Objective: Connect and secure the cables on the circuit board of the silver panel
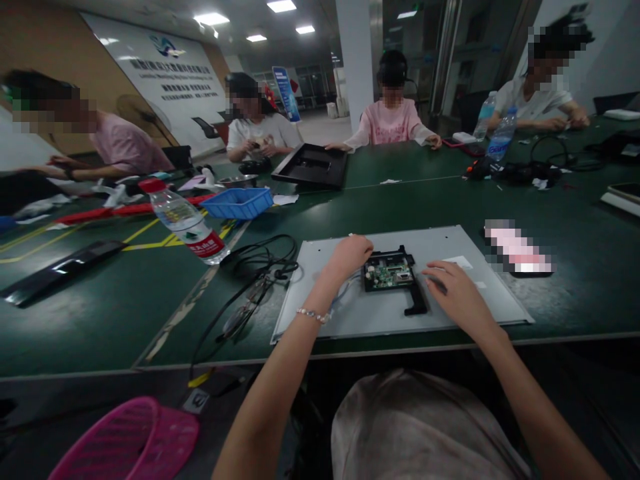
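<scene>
A flat grey-white panel (310,293) lies on the table in front of me. On its middle sits a black plastic bracket (417,298) around a green circuit board (393,275). At the bracket's upper left, my left hand (351,257) is closed with curled fingers; what they hold, if anything, is hidden. Thin wires (343,291) run out below that hand. My right hand (457,293) hovers over the panel just right of the bracket, fingers apart. A small dark patch shows beneath its fingers, too unclear to name.
A phone (520,250) lies right of the panel. To the left are black cables (265,250), glasses (245,310), a water bottle (187,223) and a blue bin (239,203). A pink basket (165,433) stands below the table edge. Several people sit around; one touches a black tray (313,167).
</scene>
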`<state>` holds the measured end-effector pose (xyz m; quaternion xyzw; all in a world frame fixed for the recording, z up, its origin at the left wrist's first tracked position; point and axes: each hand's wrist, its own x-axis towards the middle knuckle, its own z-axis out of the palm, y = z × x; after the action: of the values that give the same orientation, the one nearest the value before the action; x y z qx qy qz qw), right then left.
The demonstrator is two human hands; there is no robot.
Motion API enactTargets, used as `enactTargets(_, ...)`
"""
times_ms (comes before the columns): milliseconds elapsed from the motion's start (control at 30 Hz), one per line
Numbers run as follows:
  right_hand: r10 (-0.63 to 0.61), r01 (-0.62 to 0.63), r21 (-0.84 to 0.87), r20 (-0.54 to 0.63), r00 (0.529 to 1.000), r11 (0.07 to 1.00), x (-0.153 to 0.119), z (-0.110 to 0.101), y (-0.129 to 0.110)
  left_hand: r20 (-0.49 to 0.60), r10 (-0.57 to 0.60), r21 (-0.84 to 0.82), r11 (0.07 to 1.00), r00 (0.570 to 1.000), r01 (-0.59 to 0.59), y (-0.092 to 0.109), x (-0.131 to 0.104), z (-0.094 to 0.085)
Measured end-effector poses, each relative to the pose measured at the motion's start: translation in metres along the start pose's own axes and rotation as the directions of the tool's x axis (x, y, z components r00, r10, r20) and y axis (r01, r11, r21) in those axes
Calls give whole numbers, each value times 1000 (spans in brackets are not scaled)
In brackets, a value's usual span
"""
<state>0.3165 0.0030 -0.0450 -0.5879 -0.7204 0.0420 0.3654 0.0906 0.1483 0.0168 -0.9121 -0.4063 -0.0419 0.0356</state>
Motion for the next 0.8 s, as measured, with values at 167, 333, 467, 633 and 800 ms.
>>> enactTargets(167,-2,2,11,-5,1000,1000,-1,1,0,-8,-13,7,1000,1000,13,1,3,-1)
enactTargets(333,5,-5,15,-7,1000,1000,0,1,1,-48,-60,41,997,997,62,1,15,-6)
enactTargets(467,3,-3,4,2,1000,1000,0,3,1,-65,-77,48,996,995,80,-1,25,-3)
enactTargets(633,10,-11,28,45,999,1000,4,1,-2,-68,-98,8,995,993,98,-11,23,5)
enactTargets(800,-62,48,76,191,980,996,34,-9,-3,-128,-94,-221,973,987,64,-30,14,9)
